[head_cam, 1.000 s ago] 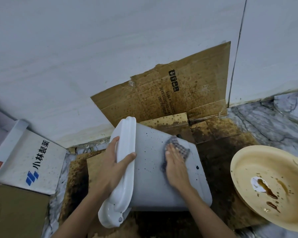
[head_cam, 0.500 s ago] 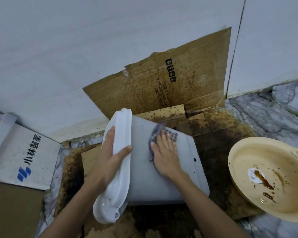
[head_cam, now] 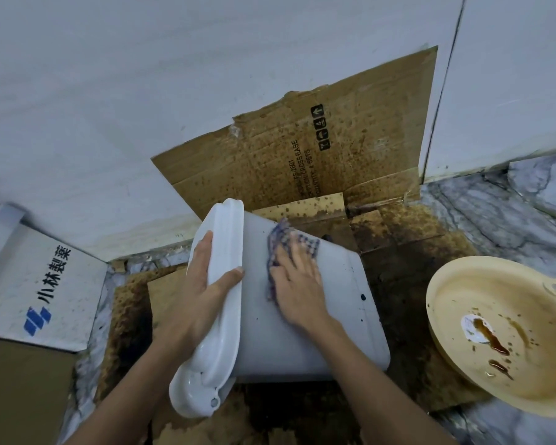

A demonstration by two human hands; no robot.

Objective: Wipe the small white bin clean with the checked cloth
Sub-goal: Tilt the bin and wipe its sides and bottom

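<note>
The small white bin lies tipped on its side on stained cardboard spread over the marble floor, close to the wall. The left hand grasps its lidded rim, thumb curled over the near edge, fingers wrapped behind. The right hand presses the checked cloth flat against the bin's upturned side, fingers straight and spread. A cream lid with brown drips lies to the right; a white carton sits at left.
</note>
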